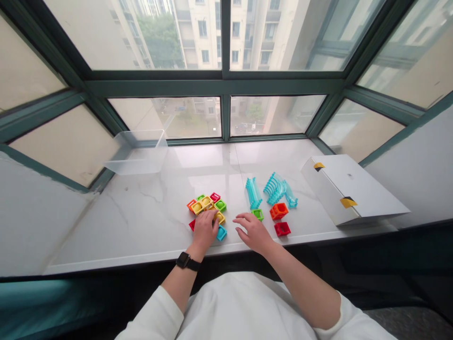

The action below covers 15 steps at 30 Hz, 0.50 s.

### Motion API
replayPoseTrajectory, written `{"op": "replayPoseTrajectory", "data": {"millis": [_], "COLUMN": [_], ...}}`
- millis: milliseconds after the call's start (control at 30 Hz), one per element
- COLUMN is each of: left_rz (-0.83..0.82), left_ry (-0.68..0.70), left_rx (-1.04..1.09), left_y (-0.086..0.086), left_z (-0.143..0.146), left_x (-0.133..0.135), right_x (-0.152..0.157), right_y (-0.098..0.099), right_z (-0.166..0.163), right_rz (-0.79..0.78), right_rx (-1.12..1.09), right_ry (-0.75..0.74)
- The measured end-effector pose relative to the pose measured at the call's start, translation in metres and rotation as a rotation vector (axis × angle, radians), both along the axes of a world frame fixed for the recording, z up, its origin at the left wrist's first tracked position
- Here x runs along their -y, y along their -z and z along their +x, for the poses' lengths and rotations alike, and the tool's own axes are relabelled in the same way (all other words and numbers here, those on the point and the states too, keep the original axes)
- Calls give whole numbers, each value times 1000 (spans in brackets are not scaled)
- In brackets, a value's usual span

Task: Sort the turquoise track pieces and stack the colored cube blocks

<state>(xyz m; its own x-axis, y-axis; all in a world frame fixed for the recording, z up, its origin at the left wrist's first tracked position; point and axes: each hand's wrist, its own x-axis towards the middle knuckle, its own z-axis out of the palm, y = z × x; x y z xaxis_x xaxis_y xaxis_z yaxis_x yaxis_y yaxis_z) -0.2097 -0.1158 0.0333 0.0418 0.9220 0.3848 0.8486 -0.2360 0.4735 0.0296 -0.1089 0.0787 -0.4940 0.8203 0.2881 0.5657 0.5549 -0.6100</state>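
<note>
On the far left of the white veined marble windowsill (pixel 106 222), a transparent rectangular plastic tub (pixel 136 158) stands against the window glass, well apart from everything else. Further right, the left hand (pixel 205 230), with a black smartwatch (pixel 183 260) on its wrist, lies palm down over a tight cluster of small hollow plastic blocks (pixel 207 206) in orange, yellow, green and red. Its fingers (pixel 211 216) reach onto a yellow hollow block (pixel 220 217), but whether they grasp it or only touch it cannot be told. A small blue hollow block (pixel 221 233) sits just beside that hand.

The right hand (pixel 253 231) is open, fingers spread, grasping nothing, just below a green hollow block (pixel 258 215). Beyond it sit an orange hollow cube (pixel 279 211) and a red hollow cube (pixel 282 229), with ribbed translucent teal plastic track pieces (pixel 272 189) behind them. At the far right, a flat white cardboard box (pixel 348 189) with yellow tape strips lies on the sill.
</note>
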Motion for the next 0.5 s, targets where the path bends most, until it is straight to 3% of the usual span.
{"op": "replayPoseTrajectory", "data": {"millis": [267, 500], "left_rz": [44, 35], "left_ry": [-2, -12], "left_rx": [-17, 26], "left_y": [6, 10], "left_z": [-1, -3], "left_x": [-2, -3], "right_x": [-2, 4], "right_y": [10, 14], "right_z": [-36, -46], "right_rz": [-90, -200], "right_rx": [126, 202], "right_ry": [-168, -134]}}
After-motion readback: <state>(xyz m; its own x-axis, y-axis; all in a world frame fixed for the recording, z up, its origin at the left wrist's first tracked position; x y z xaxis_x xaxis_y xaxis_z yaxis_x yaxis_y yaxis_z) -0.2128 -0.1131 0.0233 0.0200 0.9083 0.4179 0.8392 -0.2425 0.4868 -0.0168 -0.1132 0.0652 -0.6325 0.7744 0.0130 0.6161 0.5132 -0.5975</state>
